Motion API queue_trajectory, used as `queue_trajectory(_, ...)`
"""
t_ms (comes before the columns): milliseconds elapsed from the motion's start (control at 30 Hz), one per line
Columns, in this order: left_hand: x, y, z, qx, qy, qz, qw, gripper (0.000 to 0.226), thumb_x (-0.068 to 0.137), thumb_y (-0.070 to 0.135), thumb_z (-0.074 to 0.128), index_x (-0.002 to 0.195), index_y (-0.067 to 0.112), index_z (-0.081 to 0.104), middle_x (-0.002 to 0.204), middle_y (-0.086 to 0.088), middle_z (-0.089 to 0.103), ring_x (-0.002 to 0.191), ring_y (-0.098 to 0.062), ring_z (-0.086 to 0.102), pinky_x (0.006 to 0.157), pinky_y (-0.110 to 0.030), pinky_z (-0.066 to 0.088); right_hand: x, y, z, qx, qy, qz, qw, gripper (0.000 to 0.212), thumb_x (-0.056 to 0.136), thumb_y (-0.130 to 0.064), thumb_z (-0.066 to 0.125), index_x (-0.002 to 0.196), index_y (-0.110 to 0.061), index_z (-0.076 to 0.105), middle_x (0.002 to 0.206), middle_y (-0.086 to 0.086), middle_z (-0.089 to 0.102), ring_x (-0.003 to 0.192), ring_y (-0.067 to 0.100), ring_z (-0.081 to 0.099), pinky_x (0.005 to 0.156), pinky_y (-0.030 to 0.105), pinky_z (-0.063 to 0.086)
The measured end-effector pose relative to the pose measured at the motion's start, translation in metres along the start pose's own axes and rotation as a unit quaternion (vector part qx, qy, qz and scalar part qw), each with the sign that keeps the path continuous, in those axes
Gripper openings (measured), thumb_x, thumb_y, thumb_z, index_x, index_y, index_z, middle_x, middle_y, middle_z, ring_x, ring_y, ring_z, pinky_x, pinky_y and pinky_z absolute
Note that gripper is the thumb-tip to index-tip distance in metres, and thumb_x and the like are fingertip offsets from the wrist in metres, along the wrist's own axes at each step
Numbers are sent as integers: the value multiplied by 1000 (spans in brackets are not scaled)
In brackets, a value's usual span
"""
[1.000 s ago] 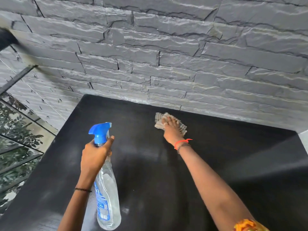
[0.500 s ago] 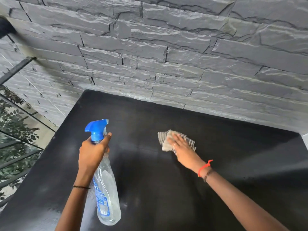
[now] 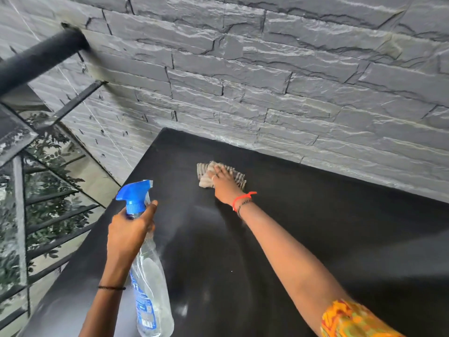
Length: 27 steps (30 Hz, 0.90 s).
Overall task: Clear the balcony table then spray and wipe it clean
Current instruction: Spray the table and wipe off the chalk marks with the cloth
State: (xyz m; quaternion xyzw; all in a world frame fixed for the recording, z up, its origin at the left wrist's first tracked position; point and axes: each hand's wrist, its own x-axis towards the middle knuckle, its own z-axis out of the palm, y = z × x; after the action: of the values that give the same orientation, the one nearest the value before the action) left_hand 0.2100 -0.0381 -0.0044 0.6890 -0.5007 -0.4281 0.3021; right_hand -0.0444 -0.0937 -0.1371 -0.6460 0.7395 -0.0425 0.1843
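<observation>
A black table (image 3: 328,239) fills the lower middle of the head view, its far edge against a stone wall. My right hand (image 3: 224,184) lies flat on a striped beige cloth (image 3: 239,177), pressing it to the tabletop near the far edge. My left hand (image 3: 128,232) grips the neck of a clear spray bottle (image 3: 151,288) with a blue trigger head, held upright over the table's near left part. Pale streaks of wetness show on the dark top between my arms.
A grey stacked-stone wall (image 3: 267,81) stands right behind the table. A black metal railing (image 3: 36,59) with glass panels runs along the left, with foliage below it.
My right hand has slid the cloth back toward the far edge and to the left after drawing it nearer. The bottle stays in my left hand; the view has shifted left.
</observation>
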Motion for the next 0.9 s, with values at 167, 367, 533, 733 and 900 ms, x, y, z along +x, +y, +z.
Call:
queue_trajectory(167, -2, -9, -20, 5, 4, 0, 1000, 42, 65, 56, 62, 63, 14, 60, 43, 7, 59, 58, -24, 58, 79, -47, 53, -118, -25, 48, 32, 59, -98, 993, 73, 77, 5, 35, 147, -13, 27, 156, 11, 16, 145, 29, 9, 118, 47, 4)
queue_trajectory(367, -9, -17, -34, -19, -6, 1, 1000, 40, 65, 56, 66, 62, 17, 60, 43, 8, 59, 57, -25, 57, 79, -51, 54, -181, 42, 37, 33, 86, -29, 995, 75, 72, 9, 37, 144, -14, 35, 154, 8, 22, 144, 27, 14, 119, 39, 2)
queue_trajectory(533, -20, -25, -47, -24, -10, 5, 1000, 42, 60, 59, 66, 61, 17, 60, 43, 7, 59, 58, -25, 56, 79, -52, 53, -107, 31, 18, 14, 65, 68, 995, 67, 87, 0, 39, 149, -16, 19, 159, 8, 4, 146, 26, 0, 118, 43, -2)
queue_trajectory(733, -34, -35, -56, -3, -7, 17, 1000, 40, 67, 55, 64, 62, 15, 59, 47, 5, 60, 59, -26, 60, 77, -47, 53, -115, -70, 54, 21, 49, -36, 998, 70, 84, 4, 39, 148, -16, 22, 158, 8, 5, 146, 29, 0, 117, 45, -3)
queue_trajectory(900, -49, -43, -66, -1, 2, 27, 1000, 32, 83, 42, 67, 66, 16, 59, 55, 2, 61, 60, -22, 59, 75, -39, 51, -222, -107, 102, 43, 69, -130, 988, 83, 73, 13, 48, 147, -16, 26, 156, 8, 15, 145, 26, 8, 118, 41, -5)
